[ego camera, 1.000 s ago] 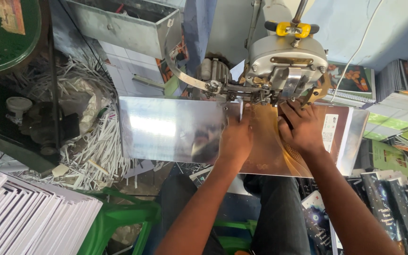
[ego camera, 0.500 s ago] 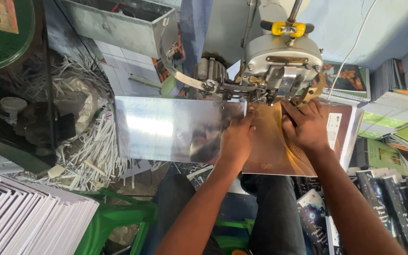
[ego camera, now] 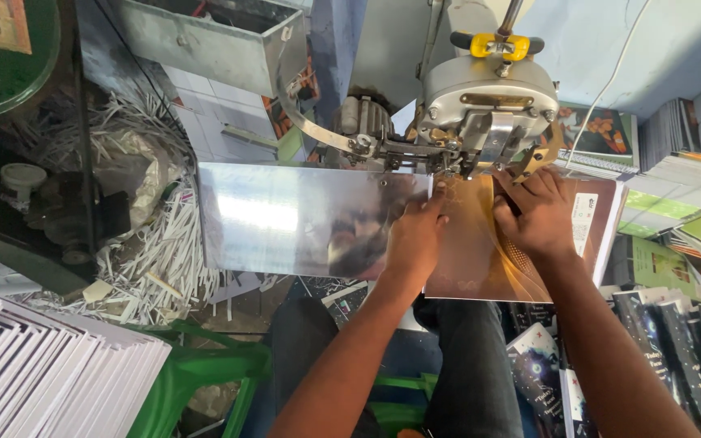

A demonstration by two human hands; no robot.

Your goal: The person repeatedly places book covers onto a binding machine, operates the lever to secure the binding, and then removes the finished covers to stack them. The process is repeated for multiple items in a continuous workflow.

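Head view, only one here. Left hand (ego camera: 414,239) lies palm-down, fingers spread flat, on a glossy brown-orange booklet cover (ego camera: 480,259); it presses, does not grip. Right hand (ego camera: 539,217) sits just beside it, also flat on the cover, fingertips bunched up against the head of a grey metal stitching machine w/ a yellow knob on top (ego camera: 488,97). Neither hand is clenched; both are pinning the sheet down.

The booklet lies under both palms on a shiny steel work plate (ego camera: 285,219) that runs out well to the left of the left hand. Its far edge is tucked under the machine head, right in front of the fingertips. Whether the fingers touch the head itself, can't tell.

Judgement on doing this well: keep both palms flat so the cover doesn't bow, hold the edge square to the head, and keep fingertips clear of the driving point, esp. the right ones, which sit v. close.

Left of the left forearm, below the plate: a heap of white paper trimmings (ego camera: 156,259). Nearer the body on that side, a stack of white-edged booklets (ego camera: 42,373). Right of the right arm: piles of dark-covered books (ego camera: 667,349) and green-printed ones (ego camera: 691,235).
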